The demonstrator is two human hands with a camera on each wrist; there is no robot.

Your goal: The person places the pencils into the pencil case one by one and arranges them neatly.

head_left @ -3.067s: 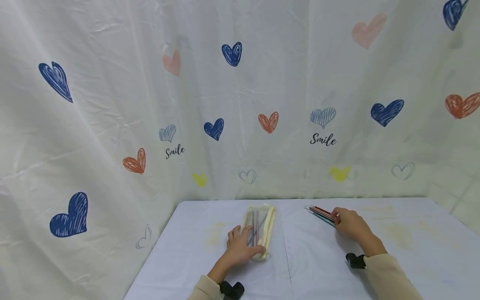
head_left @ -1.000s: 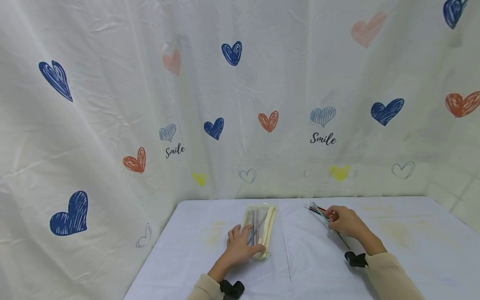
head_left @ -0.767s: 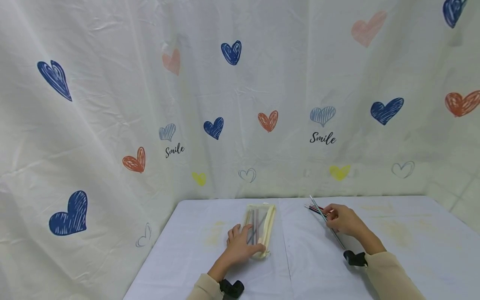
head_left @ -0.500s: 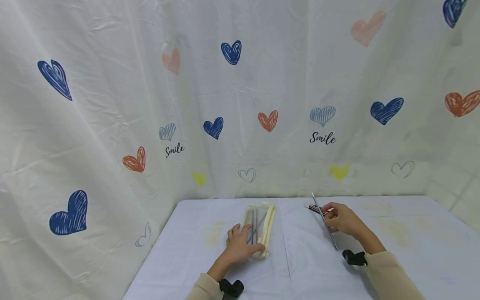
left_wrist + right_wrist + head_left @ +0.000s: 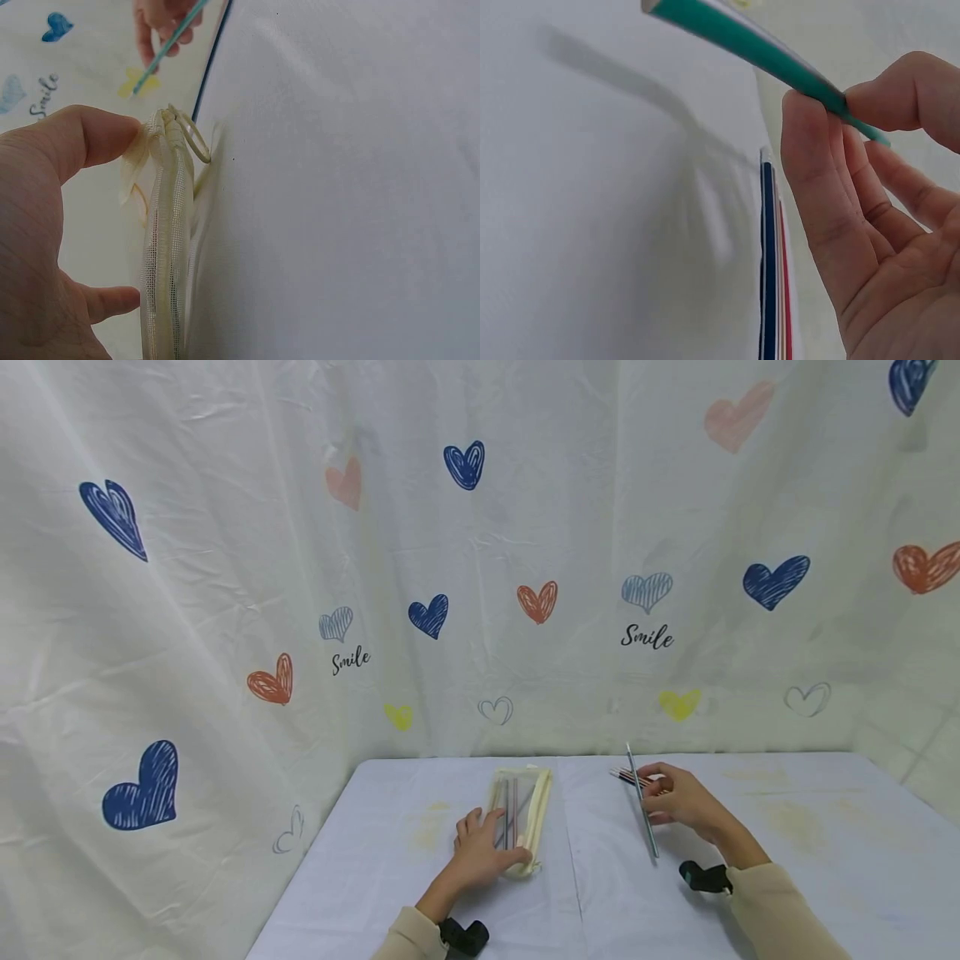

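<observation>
My left hand point(image 5: 480, 856) rests spread over a pale yellow, see-through pencil case point(image 5: 540, 814) lying on the table, with slim pencils point(image 5: 506, 802) visible inside. In the left wrist view, the thumb touches one end of the zipped edge point(image 5: 169, 240). Between thumb and fingertips, my right hand point(image 5: 690, 802) pinches a teal pencil point(image 5: 757, 52), tilted and raised off the table. Just behind that hand lies a small bunch of pencils point(image 5: 622, 774), partly hidden by the fingers; dark blue and red ones point(image 5: 771, 270) show in the right wrist view.
A white cloth with faint yellowish stains covers the table point(image 5: 600, 902). Behind it hangs a white curtain point(image 5: 555, 527) printed with hearts and "Smile". Black wrist cameras sit at both beige sleeves point(image 5: 780, 910).
The teal pencil has come away from the bunch into my right fingers and swung to a steeper slant. My right hand has shifted slightly left; my left hand stays on the pencil case.
</observation>
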